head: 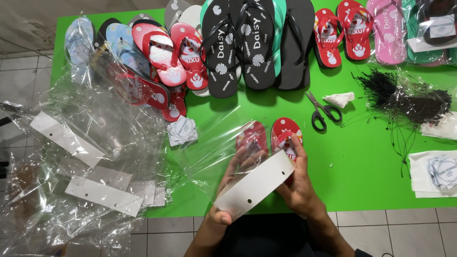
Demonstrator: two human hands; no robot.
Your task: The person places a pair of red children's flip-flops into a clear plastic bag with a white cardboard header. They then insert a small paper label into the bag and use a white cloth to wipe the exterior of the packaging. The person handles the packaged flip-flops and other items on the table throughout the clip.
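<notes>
Nearest, the left hand (233, 178) and the right hand (297, 183) both grasp a clear plastic bag with a white header card (254, 184). Inside this bag, just beyond the card, sits a pair of red flip-flops (269, 135). Beyond and right of the bag lie black scissors (322, 112) on the green table (371, 166).
</notes>
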